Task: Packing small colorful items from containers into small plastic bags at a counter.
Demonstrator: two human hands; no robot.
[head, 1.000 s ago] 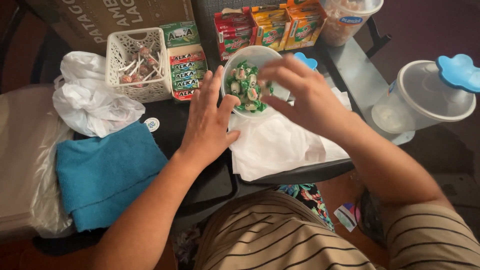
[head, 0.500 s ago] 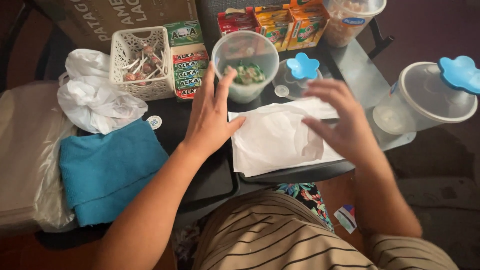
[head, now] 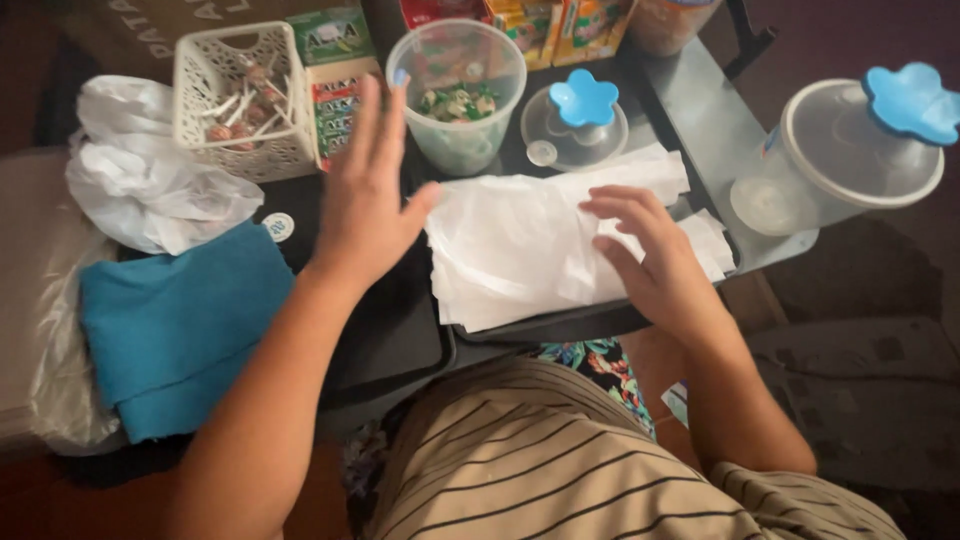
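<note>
The person's right hand point(head: 650, 255) lies flat on a stack of white paper sheets point(head: 530, 245) on the dark counter point(head: 390, 330), fingers a little apart and pressing down, not gripping. The left hand point(head: 365, 195) hangs open above the counter, fingers spread wide, holding nothing, just beside the left edge of the paper. Behind the paper stands a clear tub point(head: 458, 95) with wrapped candies inside. A lid with a blue flower knob point(head: 582, 118) sits next to it. A teal cloth point(head: 180, 320) lies well to the left.
</note>
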